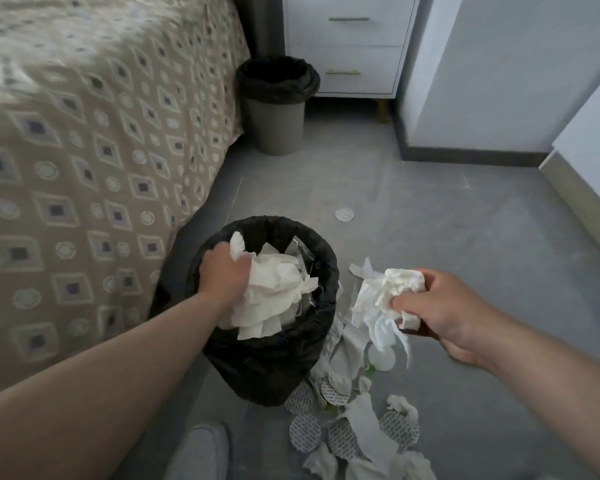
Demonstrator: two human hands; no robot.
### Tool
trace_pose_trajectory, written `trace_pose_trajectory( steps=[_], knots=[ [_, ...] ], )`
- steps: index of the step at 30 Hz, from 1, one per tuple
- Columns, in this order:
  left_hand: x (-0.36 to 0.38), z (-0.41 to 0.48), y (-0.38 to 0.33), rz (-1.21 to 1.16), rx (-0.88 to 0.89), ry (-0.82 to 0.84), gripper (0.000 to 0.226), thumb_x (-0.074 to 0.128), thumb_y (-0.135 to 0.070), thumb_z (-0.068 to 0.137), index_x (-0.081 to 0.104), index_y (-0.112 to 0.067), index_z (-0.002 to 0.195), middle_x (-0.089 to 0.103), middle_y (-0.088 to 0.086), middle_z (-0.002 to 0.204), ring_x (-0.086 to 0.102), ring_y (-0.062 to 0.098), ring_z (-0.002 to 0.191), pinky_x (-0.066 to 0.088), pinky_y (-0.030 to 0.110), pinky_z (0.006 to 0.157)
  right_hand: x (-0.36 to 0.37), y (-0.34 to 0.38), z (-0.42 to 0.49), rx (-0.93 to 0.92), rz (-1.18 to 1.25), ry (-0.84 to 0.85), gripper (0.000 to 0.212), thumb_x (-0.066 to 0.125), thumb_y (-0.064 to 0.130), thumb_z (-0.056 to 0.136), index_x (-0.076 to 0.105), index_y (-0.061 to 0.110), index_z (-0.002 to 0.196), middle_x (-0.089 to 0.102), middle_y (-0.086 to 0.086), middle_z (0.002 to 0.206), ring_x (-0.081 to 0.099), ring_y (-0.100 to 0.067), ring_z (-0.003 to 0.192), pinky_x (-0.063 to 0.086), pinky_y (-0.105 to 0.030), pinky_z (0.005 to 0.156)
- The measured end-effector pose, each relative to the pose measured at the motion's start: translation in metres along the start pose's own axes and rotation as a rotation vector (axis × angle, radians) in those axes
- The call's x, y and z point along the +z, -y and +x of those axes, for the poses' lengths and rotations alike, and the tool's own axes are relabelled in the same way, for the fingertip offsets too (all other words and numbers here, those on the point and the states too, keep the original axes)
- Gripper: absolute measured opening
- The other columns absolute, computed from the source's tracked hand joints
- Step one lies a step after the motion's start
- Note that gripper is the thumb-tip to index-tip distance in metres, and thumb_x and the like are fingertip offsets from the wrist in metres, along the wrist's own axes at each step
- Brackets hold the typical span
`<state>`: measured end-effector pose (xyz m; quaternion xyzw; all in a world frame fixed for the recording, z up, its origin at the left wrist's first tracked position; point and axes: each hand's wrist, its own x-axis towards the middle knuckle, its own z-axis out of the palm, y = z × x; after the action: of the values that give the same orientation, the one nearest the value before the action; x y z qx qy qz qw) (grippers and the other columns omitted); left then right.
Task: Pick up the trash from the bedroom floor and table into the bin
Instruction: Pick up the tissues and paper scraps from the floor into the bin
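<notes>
A bin with a black liner (323, 271) stands on the grey floor beside the bed, filled with white tissue. My left hand (224, 273) is over the bin's mouth and grips a wad of white tissue (274, 289) that lies on the pile inside. My right hand (444, 306) is to the right of the bin, above the floor, holding a crumpled bunch of white tissue (381, 299). Below it, a heap of paper scraps, tissue and round patterned pads (354, 420) is spread on the floor. One more round pad (344, 214) lies alone further away.
A patterned bed cover (84, 168) fills the left side. A second bin with a black liner (278, 105) stands by a white drawer unit (347, 46). White walls with dark skirting (471, 155) close the right. A grey slipper (201, 452) shows at the bottom edge.
</notes>
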<state>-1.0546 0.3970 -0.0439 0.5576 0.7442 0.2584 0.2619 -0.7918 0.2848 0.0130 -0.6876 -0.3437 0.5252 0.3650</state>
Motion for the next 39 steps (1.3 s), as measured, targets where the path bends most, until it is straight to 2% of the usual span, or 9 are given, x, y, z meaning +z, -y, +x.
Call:
trace_pose_trajectory(
  steps=[3, 7, 13, 16, 25, 29, 32, 35, 39],
  knots=[
    [0.005, -0.01, 0.007, 0.088, 0.091, -0.023, 0.055, 0.056, -0.038, 0.086, 0.043, -0.005, 0.128, 0.046, 0.016, 0.129, 0.045, 0.033, 0.117, 0.039, 0.043, 0.097, 0.002, -0.001, 0.001, 0.019, -0.004, -0.014, 0.02, 0.063, -0.009, 0.08, 0.066, 0.01, 0.088, 0.068, -0.008, 0.078, 0.066, -0.018, 0.063, 0.054, -0.028, 0.054],
    [-0.008, -0.025, 0.016, 0.3, 0.428, -0.089, 0.069, 0.041, -0.045, 0.09, 0.021, -0.012, 0.147, 0.02, 0.012, 0.155, 0.016, 0.027, 0.143, 0.014, 0.041, 0.117, 0.01, 0.004, -0.005, 0.025, -0.017, -0.008, 0.019, 0.063, -0.009, 0.08, 0.066, 0.009, 0.085, 0.068, -0.011, 0.079, 0.066, -0.021, 0.065, 0.057, -0.032, 0.059],
    [0.005, -0.028, 0.033, 0.768, 0.504, 0.54, 0.068, 0.013, -0.06, 0.09, 0.032, -0.018, 0.14, 0.029, 0.007, 0.149, 0.024, 0.028, 0.138, 0.022, 0.052, 0.111, 0.021, 0.008, -0.02, 0.024, -0.023, 0.006, 0.021, 0.062, -0.009, 0.079, 0.066, 0.01, 0.088, 0.069, -0.012, 0.08, 0.067, -0.023, 0.068, 0.058, -0.04, 0.068],
    [0.009, -0.026, 0.034, 0.823, 0.395, 0.695, 0.065, 0.018, -0.059, 0.092, 0.018, -0.024, 0.148, 0.012, 0.005, 0.158, 0.01, 0.027, 0.145, 0.014, 0.053, 0.114, 0.025, 0.009, -0.026, 0.037, -0.035, 0.019, 0.02, 0.063, -0.008, 0.079, 0.066, 0.008, 0.091, 0.07, -0.013, 0.083, 0.068, -0.023, 0.069, 0.06, -0.037, 0.065],
    [-0.038, -0.027, 0.042, 0.408, 0.552, 0.125, 0.081, 0.015, -0.069, 0.075, 0.008, -0.037, 0.149, 0.006, 0.001, 0.16, 0.0, 0.02, 0.147, 0.002, 0.044, 0.118, 0.066, 0.035, -0.003, -0.072, -0.207, 0.052, 0.018, 0.07, 0.001, 0.073, 0.068, 0.016, 0.083, 0.072, -0.009, 0.078, 0.071, -0.028, 0.075, 0.059, -0.05, 0.074],
    [-0.046, -0.032, 0.079, 0.395, 0.424, 0.19, 0.099, 0.018, -0.076, 0.068, -0.005, -0.026, 0.15, -0.007, 0.002, 0.16, -0.012, 0.017, 0.146, -0.002, 0.038, 0.118, 0.115, 0.056, 0.047, -0.173, -0.271, 0.066, 0.015, 0.066, 0.005, 0.075, 0.065, 0.018, 0.083, 0.07, -0.007, 0.084, 0.069, -0.025, 0.078, 0.057, -0.041, 0.075],
    [-0.043, -0.03, 0.099, 0.401, 0.407, 0.272, 0.108, 0.026, -0.081, 0.066, -0.01, -0.024, 0.15, -0.012, 0.001, 0.159, -0.02, 0.009, 0.141, -0.003, 0.03, 0.116, 0.15, 0.058, 0.081, -0.288, -0.6, -0.024, 0.032, 0.061, 0.018, 0.08, 0.059, 0.016, 0.112, 0.065, -0.008, 0.108, 0.063, -0.027, 0.1, 0.05, -0.035, 0.08],
    [-0.043, -0.027, 0.106, 0.362, 0.409, 0.297, 0.111, 0.032, -0.082, 0.065, -0.01, -0.023, 0.15, -0.016, -0.003, 0.158, -0.023, 0.006, 0.139, -0.005, 0.025, 0.112, 0.177, 0.04, 0.094, -0.366, -0.988, 0.092, 0.069, 0.053, 0.044, 0.087, 0.026, 0.021, 0.146, 0.034, -0.011, 0.15, 0.036, -0.033, 0.135, 0.037, -0.041, 0.107],
    [-0.043, -0.027, 0.104, 0.329, 0.406, 0.296, 0.117, 0.04, -0.082, 0.064, -0.008, -0.02, 0.15, -0.016, -0.004, 0.158, -0.024, 0.004, 0.139, -0.007, 0.022, 0.11, 0.201, -0.001, 0.11, -0.264, -1.28, 0.311, 0.082, 0.038, 0.066, 0.085, 0.005, 0.03, 0.151, -0.007, -0.009, 0.16, 0.008, -0.038, 0.145, 0.021, -0.051, 0.115]
  ],
)
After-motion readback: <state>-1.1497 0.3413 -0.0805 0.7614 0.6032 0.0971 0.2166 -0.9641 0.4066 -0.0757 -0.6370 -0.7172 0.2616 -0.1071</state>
